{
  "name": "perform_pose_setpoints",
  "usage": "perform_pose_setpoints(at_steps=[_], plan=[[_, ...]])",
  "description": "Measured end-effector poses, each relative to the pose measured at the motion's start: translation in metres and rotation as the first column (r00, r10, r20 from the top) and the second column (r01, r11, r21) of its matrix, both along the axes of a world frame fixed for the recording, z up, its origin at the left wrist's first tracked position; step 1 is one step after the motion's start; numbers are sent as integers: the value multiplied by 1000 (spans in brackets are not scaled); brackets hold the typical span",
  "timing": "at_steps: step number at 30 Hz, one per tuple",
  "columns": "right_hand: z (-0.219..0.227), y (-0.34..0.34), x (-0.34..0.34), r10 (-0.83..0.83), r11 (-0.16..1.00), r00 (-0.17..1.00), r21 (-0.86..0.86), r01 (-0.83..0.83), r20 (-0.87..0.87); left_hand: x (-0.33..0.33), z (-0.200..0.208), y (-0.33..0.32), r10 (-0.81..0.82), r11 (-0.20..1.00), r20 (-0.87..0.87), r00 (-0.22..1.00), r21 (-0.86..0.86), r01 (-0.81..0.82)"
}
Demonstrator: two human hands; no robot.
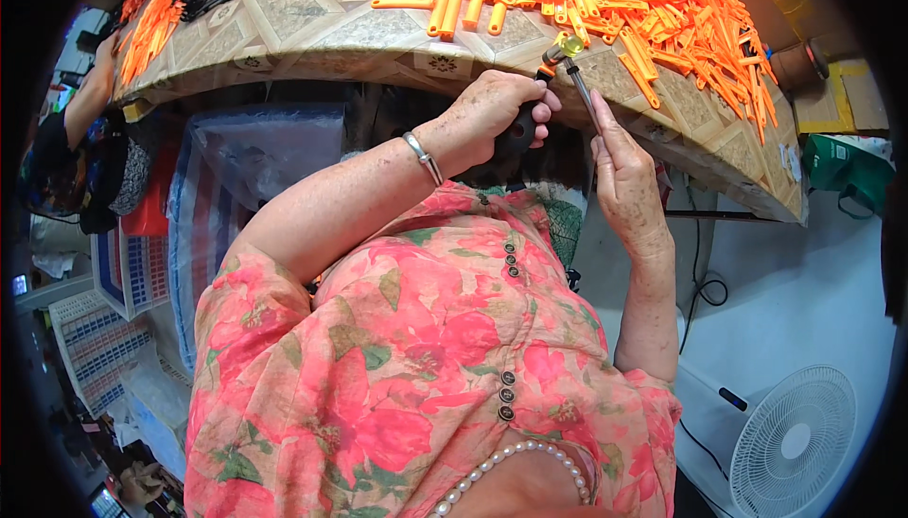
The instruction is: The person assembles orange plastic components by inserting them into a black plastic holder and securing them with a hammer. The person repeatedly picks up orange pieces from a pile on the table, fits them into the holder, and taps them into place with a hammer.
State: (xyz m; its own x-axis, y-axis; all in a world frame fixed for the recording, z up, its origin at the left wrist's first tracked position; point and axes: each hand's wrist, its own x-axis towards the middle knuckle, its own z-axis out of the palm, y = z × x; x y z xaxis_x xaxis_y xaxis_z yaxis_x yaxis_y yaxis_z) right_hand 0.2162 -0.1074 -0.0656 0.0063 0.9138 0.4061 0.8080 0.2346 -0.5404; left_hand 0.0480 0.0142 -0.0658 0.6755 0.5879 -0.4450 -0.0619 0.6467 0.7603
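Near the front edge of the table, my left hand (pixel 499 113) is closed around a thick black tool handle (pixel 516 132) with an orange collar at its upper end. Fingers of my right hand (pixel 622 173) pinch a thin metal shaft (pixel 583 94). That shaft runs up to a small hammer-like head with a yellow translucent face (pixel 571 46). The head meets the top of the black handle; whether they touch cannot be made out. Just beyond both hands lie many loose orange plastic handle-shaped pieces (pixel 497 17).
The orange pieces form a large heap (pixel 653 7) across the patterned tabletop (pixel 312 50). At left, another person's arm (pixel 90 92) rests beside more orange pieces (pixel 151 35). Cardboard boxes (pixel 846 97) and a green bag (pixel 842 173) sit right; a white fan (pixel 794 440) stands lower right.
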Motion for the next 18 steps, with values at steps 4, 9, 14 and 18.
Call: perform_pose_setpoints(at_steps=[4, 9, 14, 18], plan=[[15, -8, -4, -65, 994, 991, -91, 54, -120, -2, 14, -3, 30, 999, -85, 996, 29, -28], [7, -7, -2, -14, 997, 998, -70, 10, -61, -3, 14, 1, 19, 1000, -100, 995, 21, -17], [22, -11, -9, -57, 998, 989, -44, 51, -135, -3, 17, -1, 36, 999, -129, 991, 24, -34], [4, -11, -15, -25, 997, 999, -73, 27, 27, -2, 14, 0, 30, 999, -104, 994, 38, -27]])
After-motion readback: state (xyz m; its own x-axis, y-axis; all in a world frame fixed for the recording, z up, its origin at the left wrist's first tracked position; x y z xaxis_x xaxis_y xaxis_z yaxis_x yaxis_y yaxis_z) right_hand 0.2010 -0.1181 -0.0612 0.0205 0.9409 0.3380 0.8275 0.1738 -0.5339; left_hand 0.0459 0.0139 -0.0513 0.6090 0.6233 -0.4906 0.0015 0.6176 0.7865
